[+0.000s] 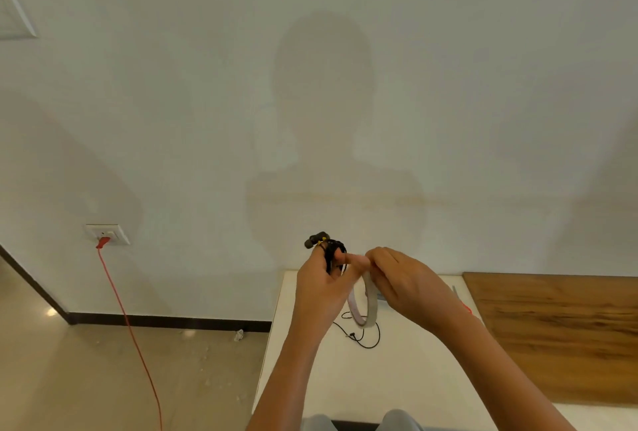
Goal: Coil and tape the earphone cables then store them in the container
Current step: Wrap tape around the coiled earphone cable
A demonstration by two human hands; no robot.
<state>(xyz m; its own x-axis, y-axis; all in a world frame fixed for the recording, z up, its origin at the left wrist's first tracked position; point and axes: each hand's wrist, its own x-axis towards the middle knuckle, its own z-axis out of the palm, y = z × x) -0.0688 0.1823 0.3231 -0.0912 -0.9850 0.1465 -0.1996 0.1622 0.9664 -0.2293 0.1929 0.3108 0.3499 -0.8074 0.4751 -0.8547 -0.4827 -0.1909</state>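
Your left hand (322,287) has its grip curled round the coiled black earphone cable (331,251), held up above the white table (345,379), while your right hand (407,284) pinches the tape roll (373,306) beside it.

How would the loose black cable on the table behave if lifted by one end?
Probably floppy: the cable lies in slack curves on the table, so it would likely dangle and trail rather than hold its shape. It looks very thin, so it is likely light and easily dragged by a push.
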